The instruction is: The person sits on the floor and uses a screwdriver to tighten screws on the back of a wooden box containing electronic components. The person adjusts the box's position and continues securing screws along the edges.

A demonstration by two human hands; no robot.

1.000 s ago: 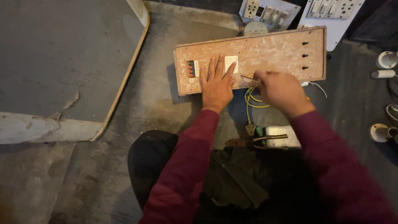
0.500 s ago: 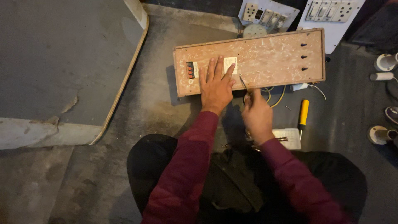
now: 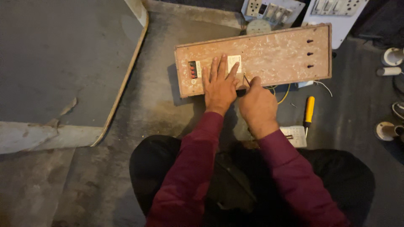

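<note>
A long reddish wooden board (image 3: pixel 273 54) lies on the floor in front of me. It carries a red-and-black switch unit (image 3: pixel 193 69) near its left end, a small white module (image 3: pixel 234 64), and three slots at its right end. My left hand (image 3: pixel 219 82) lies flat on the board, fingers spread, pressing on the white module. My right hand (image 3: pixel 257 105) is closed around a thin dark tool (image 3: pixel 246 80) whose tip meets the board's near edge beside the module. Yellow and green wires (image 3: pixel 284 93) emerge under the board.
A yellow-handled screwdriver (image 3: pixel 309 110) and a white switch plate (image 3: pixel 296 136) lie right of my right hand. White switch panels (image 3: pixel 273 10) sit behind the board. White fittings (image 3: pixel 392 56) are at the far right. A raised slab (image 3: pixel 63 63) fills the left.
My right hand has moved left from the wires to the board's near edge beside my left hand, uncovering the yellow-handled screwdriver. My left hand has stayed flat on the board.
</note>
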